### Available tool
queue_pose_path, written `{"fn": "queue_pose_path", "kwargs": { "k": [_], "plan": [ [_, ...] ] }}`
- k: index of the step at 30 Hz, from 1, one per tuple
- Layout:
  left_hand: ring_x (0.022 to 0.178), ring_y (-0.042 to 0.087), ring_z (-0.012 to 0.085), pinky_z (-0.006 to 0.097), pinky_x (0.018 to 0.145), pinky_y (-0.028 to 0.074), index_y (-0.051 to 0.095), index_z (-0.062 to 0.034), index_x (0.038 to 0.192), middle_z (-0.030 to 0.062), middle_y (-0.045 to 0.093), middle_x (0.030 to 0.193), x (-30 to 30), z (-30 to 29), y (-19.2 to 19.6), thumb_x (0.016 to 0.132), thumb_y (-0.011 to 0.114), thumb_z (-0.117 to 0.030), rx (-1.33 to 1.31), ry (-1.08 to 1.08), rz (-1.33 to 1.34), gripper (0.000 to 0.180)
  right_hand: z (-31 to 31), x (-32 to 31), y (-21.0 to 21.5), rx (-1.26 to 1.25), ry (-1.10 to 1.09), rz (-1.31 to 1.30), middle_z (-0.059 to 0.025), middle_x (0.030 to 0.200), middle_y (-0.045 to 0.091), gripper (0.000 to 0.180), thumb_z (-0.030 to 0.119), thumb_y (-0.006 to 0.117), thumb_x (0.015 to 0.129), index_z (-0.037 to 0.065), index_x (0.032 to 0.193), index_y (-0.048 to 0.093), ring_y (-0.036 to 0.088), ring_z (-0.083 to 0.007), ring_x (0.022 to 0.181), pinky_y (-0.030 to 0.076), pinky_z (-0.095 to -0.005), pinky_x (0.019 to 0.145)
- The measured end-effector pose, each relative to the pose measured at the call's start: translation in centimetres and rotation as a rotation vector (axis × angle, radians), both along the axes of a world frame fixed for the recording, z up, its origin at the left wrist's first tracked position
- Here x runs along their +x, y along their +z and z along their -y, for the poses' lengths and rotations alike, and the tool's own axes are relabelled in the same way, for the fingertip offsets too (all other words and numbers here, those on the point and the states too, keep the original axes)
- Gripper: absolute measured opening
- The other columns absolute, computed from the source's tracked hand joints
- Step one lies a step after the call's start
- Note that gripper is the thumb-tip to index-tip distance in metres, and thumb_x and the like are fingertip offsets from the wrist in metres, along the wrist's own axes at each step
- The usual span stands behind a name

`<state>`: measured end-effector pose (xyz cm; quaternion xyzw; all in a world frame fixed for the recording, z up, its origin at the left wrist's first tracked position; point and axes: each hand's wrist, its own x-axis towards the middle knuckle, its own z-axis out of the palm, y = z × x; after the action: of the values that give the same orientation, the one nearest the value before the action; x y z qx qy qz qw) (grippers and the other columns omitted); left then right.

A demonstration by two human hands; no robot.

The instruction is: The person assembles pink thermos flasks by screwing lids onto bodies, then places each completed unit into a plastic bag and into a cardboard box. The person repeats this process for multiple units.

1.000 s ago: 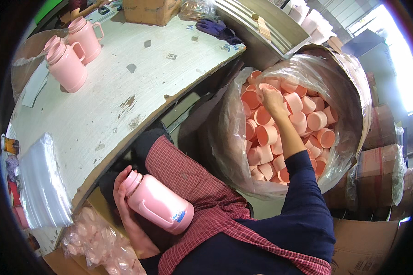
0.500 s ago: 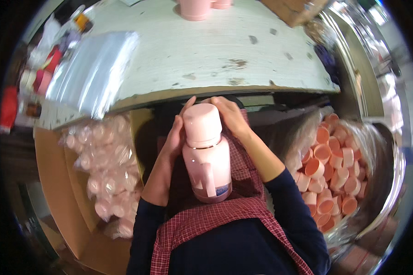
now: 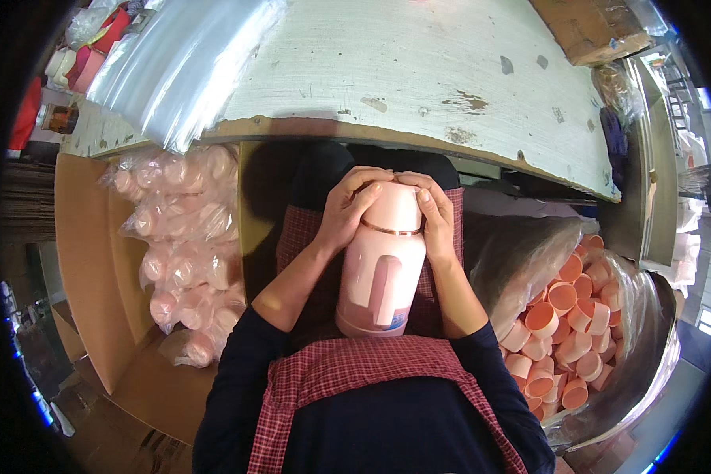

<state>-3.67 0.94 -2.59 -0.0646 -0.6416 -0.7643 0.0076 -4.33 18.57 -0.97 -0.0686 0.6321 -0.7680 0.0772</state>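
Pink flask point(image 3: 381, 272) on lap, below worktop point(image 3: 419, 71) front edge. Left hand point(image 3: 347, 209) and right hand point(image 3: 434, 213) fingers wrapped round its cap. Pink cups point(image 3: 565, 332) bagged at right.

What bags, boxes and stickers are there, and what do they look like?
Label: small blue and white patch near the pink flask's base.
Clear bags of pink parts: left, in an open brown cardboard box.
Stack of clear plastic bags: on the table.
Bag of orange caps: right.
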Motion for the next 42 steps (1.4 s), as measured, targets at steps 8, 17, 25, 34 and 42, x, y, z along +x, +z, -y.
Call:
{"fn": "queue_pose_path", "kwargs": {
  "k": [8, 17, 25, 34, 42],
  "plan": [
    [0.103, 0.058, 0.0158, 0.029, 0.093, 0.045, 0.066, -0.0003, 0.105, 0.0087, 0.063, 0.108, -0.5, -0.3, -0.5, 0.099, 0.055, -0.015, 0.059, -0.011, 0.100, 0.019, -0.3, -0.6, -1.2, 0.054, -0.006, -0.008, -0.0151, 0.115, 0.064, 0.035, 0.025, 0.052, 0.100, -0.004, 0.109, 0.067, 0.058, -0.0226, 0.109, 0.041, -0.0343, 0.100],
    [0.109, 0.057, 0.0174, 0.030, 0.098, 0.043, 0.066, -0.0002, 0.108, 0.0097, 0.061, 0.114, -0.5, -0.1, -1.5, 0.100, 0.053, -0.017, 0.140, -0.039, 0.095, 0.023, -0.4, -0.8, -1.7, 0.020, 0.006, -0.007, -0.0158, 0.118, 0.063, 0.035, 0.025, 0.054, 0.097, -0.004, 0.111, 0.067, 0.057, -0.0241, 0.112, 0.040, -0.0357, 0.102],
    [0.134, 0.040, 0.0244, 0.037, 0.114, 0.029, 0.044, -0.0015, 0.141, 0.0152, 0.045, 0.143, -0.7, -0.8, -0.9, 0.100, 0.053, -0.036, 0.196, -0.098, 0.049, 0.054, -2.6, -3.1, 3.2, -0.038, 0.402, 0.220, -0.0197, 0.151, 0.040, 0.081, 0.028, 0.062, 0.078, -0.003, 0.148, 0.036, 0.039, -0.0308, 0.140, 0.027, -0.0393, 0.117],
    [0.147, 0.023, 0.0336, 0.044, 0.118, 0.025, 0.001, -0.0170, 0.159, 0.0201, 0.026, 0.157, -0.6, -0.6, -1.7, 0.072, 0.080, -0.058, 0.201, -0.574, 0.327, 0.125, 0.8, -5.6, 11.8, 1.532, 0.742, -0.283, -0.0244, 0.094, 0.069, 0.056, 0.052, 0.053, 0.094, 0.002, 0.116, 0.065, 0.066, -0.0394, 0.086, 0.051, -0.0438, 0.077],
    [0.148, 0.019, 0.0366, 0.045, 0.119, 0.022, -0.004, -0.0097, 0.158, 0.0242, 0.016, 0.160, 0.0, 0.1, -1.2, 0.076, 0.078, -0.045, 0.228, -0.521, 0.277, 0.122, -0.1, -8.7, 12.8, 0.911, 0.992, 0.167, -0.0176, 0.120, 0.066, 0.061, 0.040, 0.067, 0.091, 0.003, 0.138, 0.054, 0.065, -0.0258, 0.101, 0.050, -0.0349, 0.087]
  ]
}}
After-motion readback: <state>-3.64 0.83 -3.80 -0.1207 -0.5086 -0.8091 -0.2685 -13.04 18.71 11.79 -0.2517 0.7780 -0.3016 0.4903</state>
